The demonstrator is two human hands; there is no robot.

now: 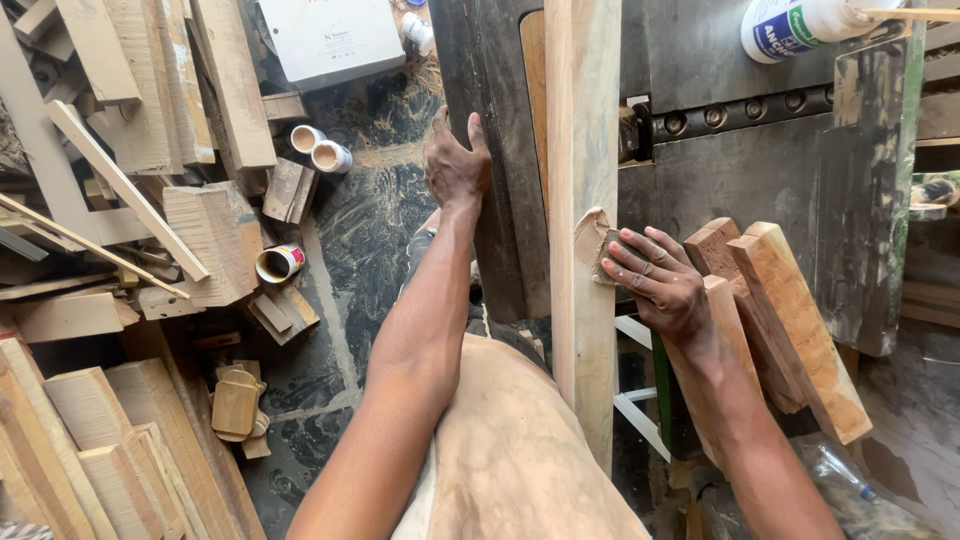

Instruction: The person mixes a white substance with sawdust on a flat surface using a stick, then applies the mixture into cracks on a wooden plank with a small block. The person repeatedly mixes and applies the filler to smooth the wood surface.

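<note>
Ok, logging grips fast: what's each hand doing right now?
Left hand: gripping the dark board's edge.
Right hand: pressing a sandpaper piece against the pale plank.

Reddish blocks [780, 320] crowd the right hand [655, 285]; open floor [360, 230] lies left.

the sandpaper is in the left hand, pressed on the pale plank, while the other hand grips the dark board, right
Not quite. The head view shows the sandpaper under the right hand, pressed on the pale plank. It is the left hand that grips the dark board.
</note>
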